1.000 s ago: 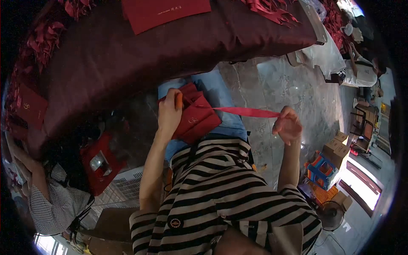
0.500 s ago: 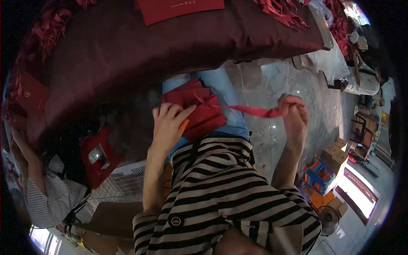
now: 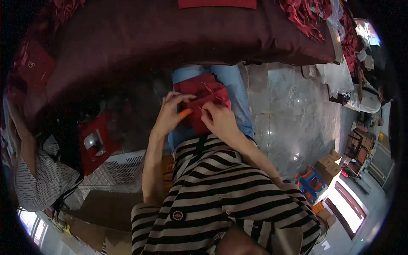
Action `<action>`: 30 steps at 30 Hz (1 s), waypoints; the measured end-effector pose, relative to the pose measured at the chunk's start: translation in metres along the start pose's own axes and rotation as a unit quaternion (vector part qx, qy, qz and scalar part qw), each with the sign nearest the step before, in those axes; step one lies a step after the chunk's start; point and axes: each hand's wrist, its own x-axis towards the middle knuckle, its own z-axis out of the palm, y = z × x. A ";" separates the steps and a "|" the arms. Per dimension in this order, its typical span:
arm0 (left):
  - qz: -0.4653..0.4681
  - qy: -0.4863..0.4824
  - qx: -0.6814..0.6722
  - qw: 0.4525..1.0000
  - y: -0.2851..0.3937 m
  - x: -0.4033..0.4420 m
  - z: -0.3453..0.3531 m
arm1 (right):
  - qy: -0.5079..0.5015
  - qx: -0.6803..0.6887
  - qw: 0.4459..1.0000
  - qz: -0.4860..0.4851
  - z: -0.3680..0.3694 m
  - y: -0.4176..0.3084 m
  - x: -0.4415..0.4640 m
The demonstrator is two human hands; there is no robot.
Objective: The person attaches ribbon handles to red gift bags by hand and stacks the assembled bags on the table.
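Has one co-worker (image 3: 46,178) in a patterned top at the left edge of the frame, below one red bag (image 3: 36,66) with a gold emblem. Just right of that, has one red stool (image 3: 95,142) and one white crate (image 3: 123,168), leaving little open room beside the left forearm.

In the middle, keeps a bundle of red pouches (image 3: 197,87) on the lap, below the curved near edge of the worktop (image 3: 170,36); layered too closely to count. With the left hand (image 3: 171,114), one orange band (image 3: 185,113) on the thumb, spreads and bends the fingers over the bundle's left side. With the right hand (image 3: 222,121), presses thumb and forefinger together, pinching at the front of the red pouches; whether at cloth or cord, too small to tell. Has brought the right hand in from the right side, after holding one red ribbon stretched out there, and now works with both hands near each other.

Farther right, has open grey floor (image 3: 282,123) from the knees to the cardboard boxes (image 3: 329,168). At upper right, has a heap of red ribbons (image 3: 304,17) hanging toward the worktop's right end, and beyond it a second co-worker (image 3: 365,97).
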 end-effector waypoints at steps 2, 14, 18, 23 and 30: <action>-0.021 -0.040 -0.014 0.999 -0.004 0.004 -0.002 | 0.009 -0.008 1.000 -0.007 0.003 -0.003 0.001; 0.026 -0.010 -0.005 1.000 -0.008 -0.001 0.005 | -0.007 -0.067 0.997 0.036 0.003 -0.010 0.007; 0.025 0.024 0.007 0.999 -0.005 -0.007 0.009 | -0.025 -0.059 0.997 0.050 0.000 -0.012 0.011; 0.079 0.020 0.035 0.996 0.006 -0.009 0.009 | -0.063 -0.005 0.996 0.056 -0.002 0.000 0.016; 0.079 0.032 0.044 0.995 0.011 -0.011 0.007 | -0.003 -0.049 0.999 -0.025 -0.012 -0.008 0.012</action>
